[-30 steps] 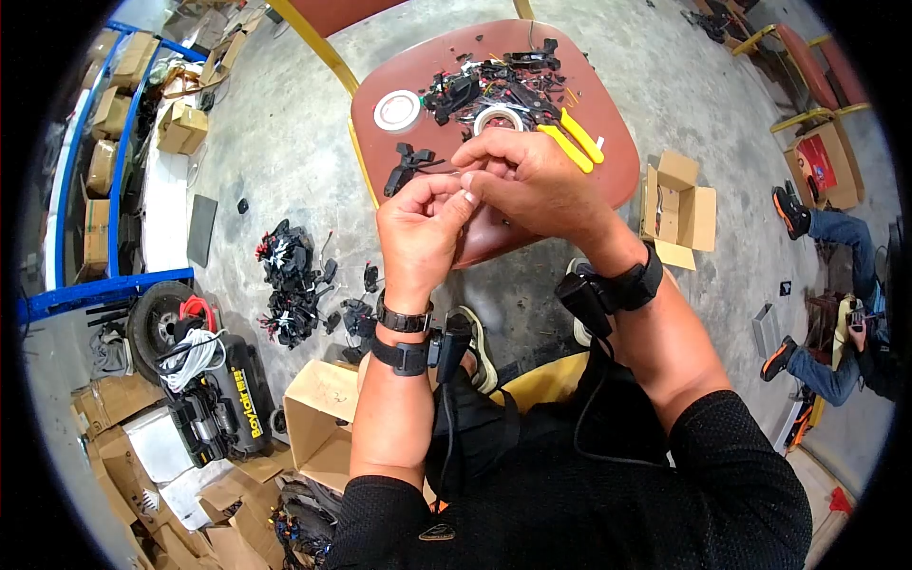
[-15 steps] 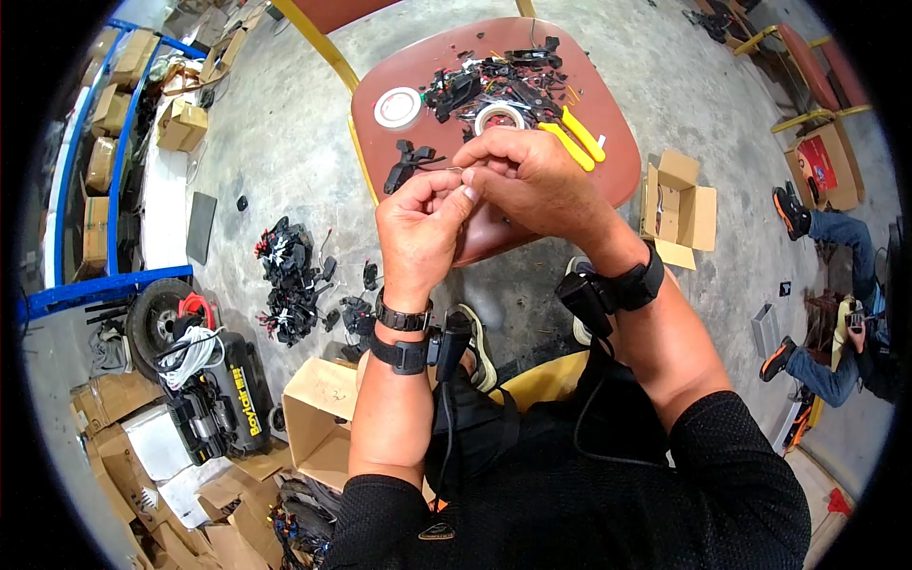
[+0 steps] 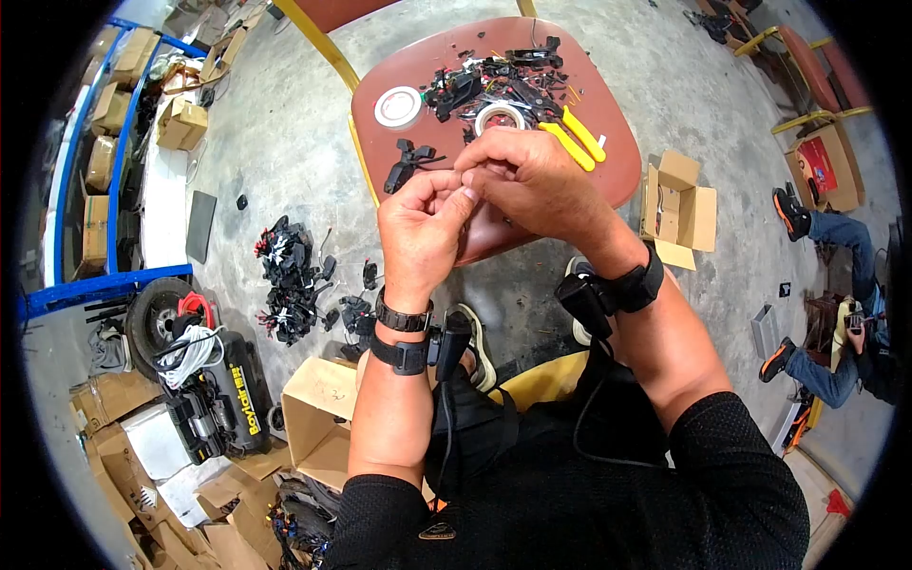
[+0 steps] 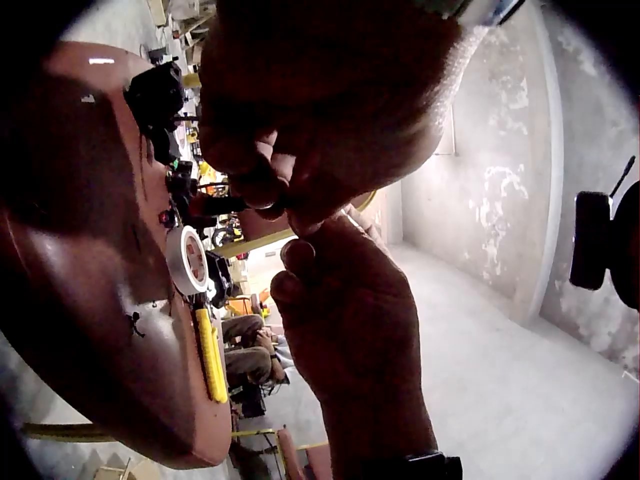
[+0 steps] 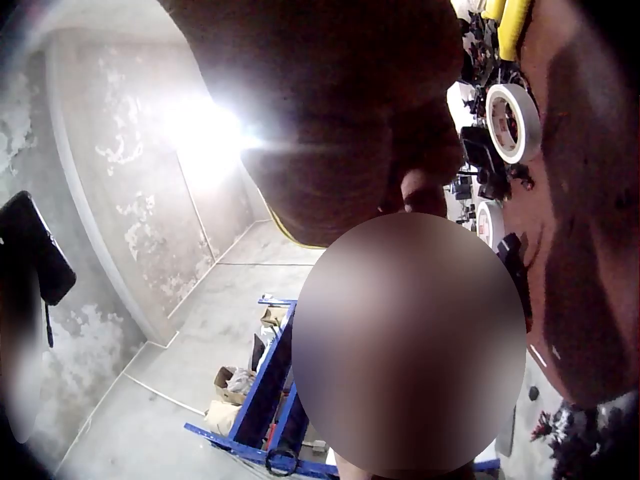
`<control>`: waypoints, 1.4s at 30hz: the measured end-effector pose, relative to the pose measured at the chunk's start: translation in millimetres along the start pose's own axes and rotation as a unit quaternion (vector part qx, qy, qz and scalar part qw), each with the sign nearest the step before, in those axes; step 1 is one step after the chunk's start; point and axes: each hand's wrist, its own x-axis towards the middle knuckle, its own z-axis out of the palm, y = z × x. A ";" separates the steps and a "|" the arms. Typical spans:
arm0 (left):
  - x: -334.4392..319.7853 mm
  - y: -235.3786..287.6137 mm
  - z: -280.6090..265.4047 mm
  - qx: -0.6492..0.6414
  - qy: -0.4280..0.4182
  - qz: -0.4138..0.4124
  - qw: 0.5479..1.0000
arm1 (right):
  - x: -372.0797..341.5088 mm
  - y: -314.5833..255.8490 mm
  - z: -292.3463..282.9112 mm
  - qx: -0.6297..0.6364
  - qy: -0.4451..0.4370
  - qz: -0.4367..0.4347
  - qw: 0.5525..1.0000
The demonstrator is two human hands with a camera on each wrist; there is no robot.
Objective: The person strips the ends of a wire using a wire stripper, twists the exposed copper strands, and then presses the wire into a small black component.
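Note:
Over the near edge of a red-brown chair seat (image 3: 608, 104), my left hand (image 3: 418, 233) and right hand (image 3: 537, 185) meet at the fingertips. Both pinch a thin, wire-like piece between thumb and curled fingers; the fingers cover most of it. A pale sliver (image 4: 352, 214) shows at the fingertips in the left wrist view. Just beyond the left hand lies a black plastic part (image 3: 407, 166) on the seat. Near the right hand are a roll of white tape (image 3: 484, 121) and pliers with yellow handles (image 3: 570, 142).
A heap of black plastic parts and wires (image 3: 465, 85) covers the seat's far middle, beside another tape roll (image 3: 397, 108). More black parts (image 3: 290, 275) lie on the floor at left. Open cardboard boxes (image 3: 676, 214) stand right and near left (image 3: 318, 408). Another person's legs (image 3: 836, 247) show far right.
Both hands stay together in nearly the same place. The thin piece that showed above the fingertips half a second ago is now mostly hidden in the head view.

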 end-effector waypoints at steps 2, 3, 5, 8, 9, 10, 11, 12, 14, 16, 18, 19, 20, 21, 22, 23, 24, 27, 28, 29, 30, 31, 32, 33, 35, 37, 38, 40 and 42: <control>-0.4 0.6 0.9 0.005 0.005 -0.006 1.000 | -0.5 1.1 0.3 0.003 -0.004 0.000 1.000; -1.0 2.5 1.7 0.006 0.007 -0.015 1.000 | -0.7 0.7 0.2 0.003 -0.004 0.003 1.000; -1.2 3.9 2.3 0.013 0.010 -0.019 1.000 | -0.5 0.5 0.1 0.003 -0.002 0.007 1.000; -1.3 2.4 2.9 0.013 0.009 -0.009 1.000 | -0.9 1.1 0.7 0.002 0.005 0.005 1.000; -1.3 1.3 3.2 0.002 0.006 -0.005 1.000 | -0.9 0.7 0.8 0.000 0.008 0.002 1.000; -1.5 0.6 3.5 -0.009 0.004 -0.002 1.000 | -0.9 0.3 0.9 -0.002 0.011 -0.001 1.000; -1.9 0.9 3.8 -0.009 0.004 0.000 1.000 | -0.9 -0.1 0.7 -0.002 0.009 -0.001 1.000; -2.3 1.8 4.0 -0.009 0.004 0.003 1.000 | -0.6 -0.7 0.4 -0.001 0.007 0.000 1.000; -2.4 2.0 3.1 0.004 -0.002 0.003 1.000 | -0.6 -0.2 0.3 0.000 0.005 -0.002 1.000; -1.7 1.3 0.5 0.029 -0.012 -0.002 0.999 | -0.7 1.3 0.7 0.000 0.004 -0.007 1.000; -1.6 -0.5 2.4 0.027 0.002 0.009 1.000 | 0.5 -0.2 0.6 -0.010 0.017 -0.016 1.000; -1.6 -1.2 3.3 0.026 0.008 0.014 1.000 | 0.8 -0.8 0.7 -0.015 0.024 -0.020 0.999; -1.6 -1.0 3.5 0.027 0.009 0.020 0.999 | 0.7 -0.9 1.2 -0.012 0.024 -0.019 0.999; -1.5 -0.3 3.6 0.028 0.010 0.025 0.999 | 0.8 -0.9 1.6 -0.010 0.024 -0.017 1.000; -1.3 0.1 3.6 0.029 0.010 0.031 0.999 | 1.0 -0.8 1.8 -0.007 0.025 -0.015 1.000; -1.3 -0.5 3.4 0.030 0.010 0.030 0.999 | 0.9 -0.7 1.9 -0.008 0.024 -0.017 1.000; -1.3 -1.5 3.1 0.031 0.009 0.028 0.999 | 0.8 -0.4 2.1 -0.009 0.024 -0.019 0.999; -1.9 -1.3 2.8 0.028 0.005 0.017 0.999 | 0.6 1.2 1.4 -0.011 0.005 -0.030 0.999; -2.0 -1.0 2.8 0.026 0.003 0.012 1.000 | 0.4 1.7 1.0 -0.012 -0.005 -0.034 0.999; -2.1 -0.8 2.6 0.024 0.001 0.010 1.000 | 0.3 1.3 1.0 -0.014 -0.004 -0.034 0.999; -2.3 -0.8 2.2 0.023 0.000 0.008 1.000 | 0.2 0.6 1.0 -0.016 -0.004 -0.035 0.999; -2.4 -0.6 1.8 0.021 -0.001 0.006 1.000 | 0.2 0.1 1.2 -0.017 -0.004 -0.035 0.999; -2.6 -0.1 1.7 0.023 -0.002 0.004 1.000 | 0.6 0.5 1.7 -0.020 0.000 -0.035 0.999; -2.6 0.7 1.8 0.024 -0.002 0.003 1.000 | 1.4 1.2 2.5 -0.023 0.003 -0.034 0.999; -2.7 0.6 1.3 0.026 -0.005 0.001 1.000 | 1.7 1.5 2.7 -0.028 0.003 -0.032 0.999; -2.7 -1.2 0.4 0.026 -0.009 0.000 1.000 | 1.3 1.1 2.2 -0.031 -0.003 -0.029 0.999; -3.0 -3.2 0.3 0.033 -0.008 -0.001 0.999 | 0.4 1.8 2.1 -0.026 -0.012 -0.028 0.999; -1.9 -5.3 -0.2 0.048 -0.007 0.001 0.999 | -0.6 4.1 1.2 -0.016 -0.029 -0.029 0.999; -1.1 0.5 -0.4 0.078 -0.006 0.012 0.997 | -1.4 5.9 -0.3 0.029 -0.022 0.033 0.999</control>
